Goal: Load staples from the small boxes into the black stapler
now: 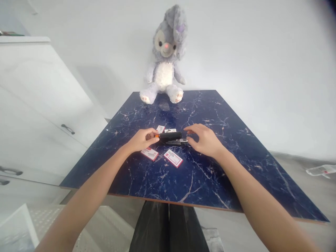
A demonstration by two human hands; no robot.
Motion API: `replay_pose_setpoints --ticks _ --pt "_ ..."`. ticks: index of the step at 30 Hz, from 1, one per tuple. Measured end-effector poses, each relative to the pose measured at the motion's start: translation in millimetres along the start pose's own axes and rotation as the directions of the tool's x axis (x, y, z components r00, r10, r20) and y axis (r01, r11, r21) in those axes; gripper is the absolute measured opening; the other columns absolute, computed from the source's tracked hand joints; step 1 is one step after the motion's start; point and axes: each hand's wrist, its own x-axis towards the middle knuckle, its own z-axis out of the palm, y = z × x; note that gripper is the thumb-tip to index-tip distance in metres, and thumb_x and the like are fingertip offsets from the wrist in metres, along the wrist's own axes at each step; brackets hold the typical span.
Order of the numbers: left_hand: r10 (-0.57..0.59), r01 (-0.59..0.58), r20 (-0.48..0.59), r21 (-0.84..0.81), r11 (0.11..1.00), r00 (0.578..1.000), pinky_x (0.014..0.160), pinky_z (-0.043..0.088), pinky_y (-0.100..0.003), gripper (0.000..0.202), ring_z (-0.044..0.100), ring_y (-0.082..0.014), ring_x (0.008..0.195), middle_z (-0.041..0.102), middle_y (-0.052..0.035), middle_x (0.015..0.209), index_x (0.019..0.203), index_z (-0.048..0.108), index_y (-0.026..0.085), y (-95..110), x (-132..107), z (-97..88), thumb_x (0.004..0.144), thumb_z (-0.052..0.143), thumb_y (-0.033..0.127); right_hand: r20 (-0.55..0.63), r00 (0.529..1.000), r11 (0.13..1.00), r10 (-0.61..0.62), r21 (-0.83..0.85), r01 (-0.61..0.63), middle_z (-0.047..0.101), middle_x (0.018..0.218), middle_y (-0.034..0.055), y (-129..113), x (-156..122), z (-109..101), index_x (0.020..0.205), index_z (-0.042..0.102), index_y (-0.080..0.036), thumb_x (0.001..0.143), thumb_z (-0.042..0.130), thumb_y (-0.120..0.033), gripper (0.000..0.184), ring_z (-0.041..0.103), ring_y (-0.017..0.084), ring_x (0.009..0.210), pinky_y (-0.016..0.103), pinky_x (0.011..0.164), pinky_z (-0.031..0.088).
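Note:
A black stapler [170, 135] with an orange part at its left end lies across the middle of the blue marbled table [189, 182]. Its upper arm is lifted from the lower part, and a silver metal strip shows between them on the right. My left hand [144, 139] pinches the orange end between thumb and fingers. At the other end is my right hand [203, 138], fingers curved and apart; the thumb is close to the metal tip, and I cannot tell whether it touches. Small red-and-white boxes lie around, one box [173, 158] in front and another box [150, 153] beneath my left hand.
Behind the stapler are two more small packs, one a white pack [170, 130]. A grey plush rabbit [165, 73] sits at the table's far edge against the wall. White cabinets [39, 105] stand to the left. A clear plastic item [320, 170] lies on the floor at right.

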Motion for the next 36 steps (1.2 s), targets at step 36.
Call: replay_pose_setpoints --ticks 36 --pt "-0.071 -0.001 -0.451 -0.157 0.988 0.890 0.057 0.035 -0.025 0.033 0.048 -0.0123 0.057 0.056 0.0021 0.063 0.082 0.067 0.017 8 3 12.3 0.092 0.052 0.045 0.179 0.936 0.951 -0.303 0.114 0.286 0.058 0.113 0.0114 -82 -10 42 0.106 0.064 -0.023 0.094 0.058 -0.029 0.015 0.052 0.027 0.106 0.046 0.095 0.046"
